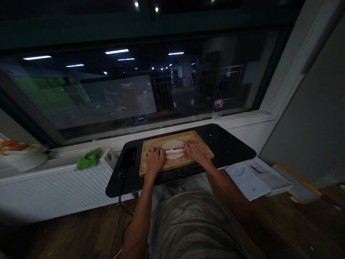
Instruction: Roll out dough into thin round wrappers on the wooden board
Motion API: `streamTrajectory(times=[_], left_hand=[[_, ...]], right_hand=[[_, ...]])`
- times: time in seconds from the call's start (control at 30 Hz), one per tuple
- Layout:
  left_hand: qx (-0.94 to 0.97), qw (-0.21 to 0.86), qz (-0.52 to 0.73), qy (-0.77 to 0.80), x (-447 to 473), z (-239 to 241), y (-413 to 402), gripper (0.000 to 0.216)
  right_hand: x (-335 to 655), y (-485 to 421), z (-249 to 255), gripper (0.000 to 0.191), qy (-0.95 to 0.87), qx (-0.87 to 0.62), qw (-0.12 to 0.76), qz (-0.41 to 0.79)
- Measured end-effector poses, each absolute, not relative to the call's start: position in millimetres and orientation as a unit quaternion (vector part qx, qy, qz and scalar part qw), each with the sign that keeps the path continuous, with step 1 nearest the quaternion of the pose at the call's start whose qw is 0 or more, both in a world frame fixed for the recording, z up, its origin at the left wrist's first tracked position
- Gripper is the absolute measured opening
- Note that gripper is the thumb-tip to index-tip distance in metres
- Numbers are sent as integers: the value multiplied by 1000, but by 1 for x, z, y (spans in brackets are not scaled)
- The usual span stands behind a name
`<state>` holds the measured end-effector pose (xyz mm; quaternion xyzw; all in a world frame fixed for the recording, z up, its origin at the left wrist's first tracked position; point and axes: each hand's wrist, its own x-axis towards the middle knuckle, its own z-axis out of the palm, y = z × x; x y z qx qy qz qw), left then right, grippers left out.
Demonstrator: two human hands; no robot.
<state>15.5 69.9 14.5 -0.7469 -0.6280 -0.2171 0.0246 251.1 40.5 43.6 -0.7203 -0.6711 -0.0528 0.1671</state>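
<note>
A pale, flat round of dough [172, 145] lies on a wooden cutting board [151, 142]. Across it rests a rolling pin [175, 150] with a red and white printed label round its middle. My left hand [155, 159] is closed over the pin's left end, palm down. At the other end, my right hand [195, 150] grips the pin in the same way. Both ends of the pin are hidden under my fingers. The dough's edge shows above and below the pin.
The board sits on a black table [229, 142], with a dark phone [128, 158] and a cable at left. A bottle [217, 108] stands on the windowsill. A green cloth [88, 159] lies on the white radiator [64, 190]. An open white box [248, 178] is at right.
</note>
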Motion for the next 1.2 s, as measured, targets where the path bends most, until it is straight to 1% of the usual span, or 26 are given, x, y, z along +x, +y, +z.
streamTrajectory(times=[0.23, 0.4, 0.6, 0.93, 1.2], left_hand=[[-745, 14, -220, -630, 15, 17, 68, 46], [-741, 2, -224, -633, 16, 19, 67, 45], [-741, 16, -221, -634, 17, 16, 68, 44], [-744, 24, -217, -632, 16, 12, 72, 45], [-739, 20, -233, -631, 17, 10, 73, 43]], right_hand=[[253, 45, 44, 51, -686, -705, 169, -53], [252, 36, 39, 55, -684, -706, 176, -56], [251, 29, 38, 57, -683, -708, 170, -47], [256, 52, 41, 55, -689, -706, 162, -41], [252, 36, 38, 56, -678, -712, 173, -49]])
